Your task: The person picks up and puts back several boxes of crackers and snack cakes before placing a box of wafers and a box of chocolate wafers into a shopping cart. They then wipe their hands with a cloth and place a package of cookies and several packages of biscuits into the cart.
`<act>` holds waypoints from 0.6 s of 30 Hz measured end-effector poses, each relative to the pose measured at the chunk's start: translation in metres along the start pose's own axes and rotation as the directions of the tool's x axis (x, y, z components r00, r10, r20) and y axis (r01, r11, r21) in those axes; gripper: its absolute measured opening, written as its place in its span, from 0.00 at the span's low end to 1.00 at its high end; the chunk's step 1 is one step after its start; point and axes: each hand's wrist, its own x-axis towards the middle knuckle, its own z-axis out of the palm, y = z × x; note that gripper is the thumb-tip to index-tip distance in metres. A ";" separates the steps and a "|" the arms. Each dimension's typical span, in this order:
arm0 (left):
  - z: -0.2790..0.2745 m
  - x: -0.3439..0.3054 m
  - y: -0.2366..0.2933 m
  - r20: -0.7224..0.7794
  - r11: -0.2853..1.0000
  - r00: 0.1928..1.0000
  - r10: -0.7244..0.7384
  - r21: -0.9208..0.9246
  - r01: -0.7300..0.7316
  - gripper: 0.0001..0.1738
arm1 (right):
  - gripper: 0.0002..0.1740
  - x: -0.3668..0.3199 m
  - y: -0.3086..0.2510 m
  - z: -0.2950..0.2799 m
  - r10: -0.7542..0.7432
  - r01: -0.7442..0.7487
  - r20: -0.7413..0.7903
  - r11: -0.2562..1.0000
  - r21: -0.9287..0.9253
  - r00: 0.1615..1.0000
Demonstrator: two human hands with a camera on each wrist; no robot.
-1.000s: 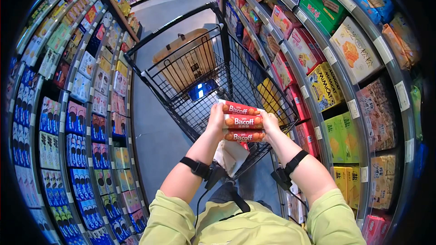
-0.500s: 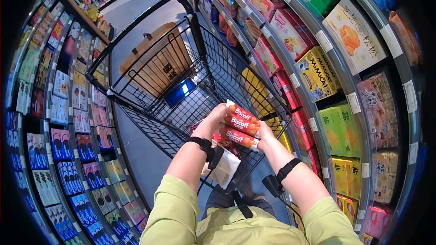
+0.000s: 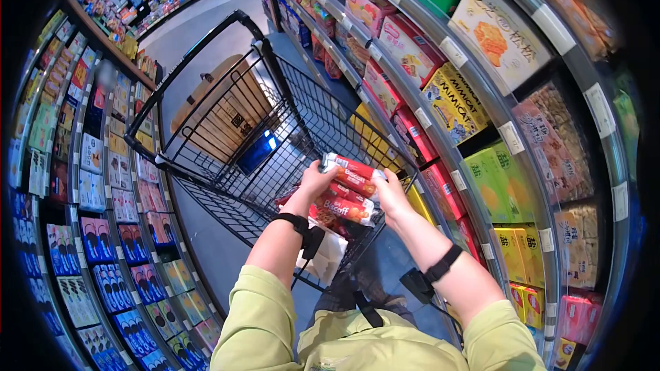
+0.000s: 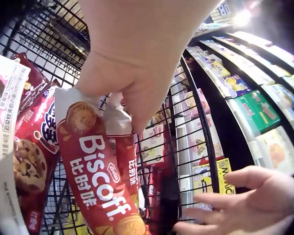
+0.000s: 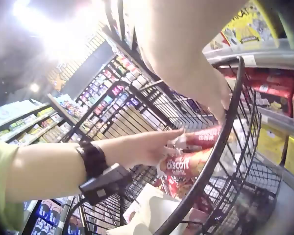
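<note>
Red Biscoff packs lie low inside the black wire cart, some overlapping. My left hand grips their white wrapper ends at the left. At their right end in the head view is my right hand; the left wrist view shows this hand with fingers spread, apart from the nearest pack. A red cookie bag and a pale box are beside the packs in the cart.
The cart's wire side rises near my right arm. A brown paper bag stands at the cart's far end, with a dark phone-like screen near it. Stocked shelves line the left and right of the aisle.
Both hands have moved left and slightly down in the head view with the Biscoff packs, which have shifted out of their neat stack. The right hand's fingers have loosened from the packs.
</note>
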 end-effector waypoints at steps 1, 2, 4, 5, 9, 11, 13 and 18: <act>-0.001 -0.001 -0.001 0.003 1.000 1.000 0.013 0.004 -0.013 0.51 | 0.33 -0.011 -0.008 -0.016 -0.028 0.025 0.077 0.999 0.038 0.997; 0.001 0.003 -0.008 -0.016 1.000 1.000 -0.006 0.006 0.006 0.49 | 0.31 -0.032 -0.028 -0.035 -0.030 0.021 0.134 0.997 0.069 0.990; -0.011 -0.007 0.006 -0.056 0.998 0.998 -0.018 0.054 0.021 0.46 | 0.25 -0.049 -0.038 -0.073 0.011 -0.027 0.249 0.998 0.058 0.968; -0.010 0.005 -0.002 -0.087 0.999 0.996 -0.030 -0.021 0.028 0.42 | 0.21 -0.059 -0.040 -0.093 -0.029 0.015 0.241 0.998 0.056 0.970; -0.034 -0.036 0.062 -0.267 0.857 0.944 0.196 -0.421 -0.297 0.22 | 0.17 -0.096 -0.043 -0.172 -0.068 0.038 0.229 0.991 0.130 0.971; -0.055 -0.090 0.125 -0.300 0.780 0.925 0.233 -0.510 -0.362 0.12 | 0.15 -0.114 -0.039 -0.200 -0.101 0.070 0.204 0.985 0.156 0.974; -0.059 -0.139 0.176 -0.339 0.610 0.843 0.418 -0.583 -0.537 0.09 | 0.13 -0.131 -0.033 -0.233 -0.349 0.308 0.198 0.928 0.209 0.916; -0.032 -0.287 0.288 -0.147 0.411 0.586 0.797 -0.580 -0.704 0.07 | 0.10 -0.210 -0.043 -0.299 -0.611 0.600 0.034 0.785 0.152 0.791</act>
